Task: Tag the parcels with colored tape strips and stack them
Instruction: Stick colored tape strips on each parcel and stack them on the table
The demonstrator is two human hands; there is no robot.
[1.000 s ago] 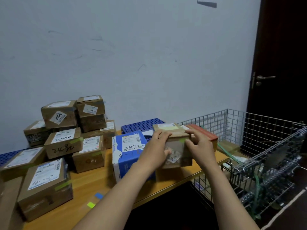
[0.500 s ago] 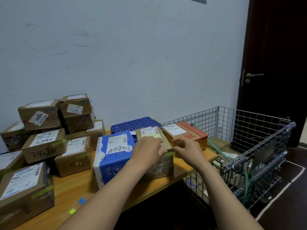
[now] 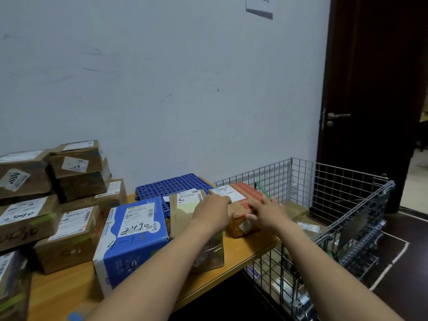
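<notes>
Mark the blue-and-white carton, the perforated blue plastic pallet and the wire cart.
blue-and-white carton [image 3: 122, 267]: head view, front face.
perforated blue plastic pallet [image 3: 171, 185]: head view, top surface.
wire cart [image 3: 303, 181]: head view, back wall.

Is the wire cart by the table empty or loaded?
Loaded: the wire cart holds brown parcels, seen behind its mesh near the table.

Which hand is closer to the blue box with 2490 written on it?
Left. The left hand holds the brown parcel right beside the blue parcel; the right hand touches the red-orange parcel, farther off to the right.
</notes>
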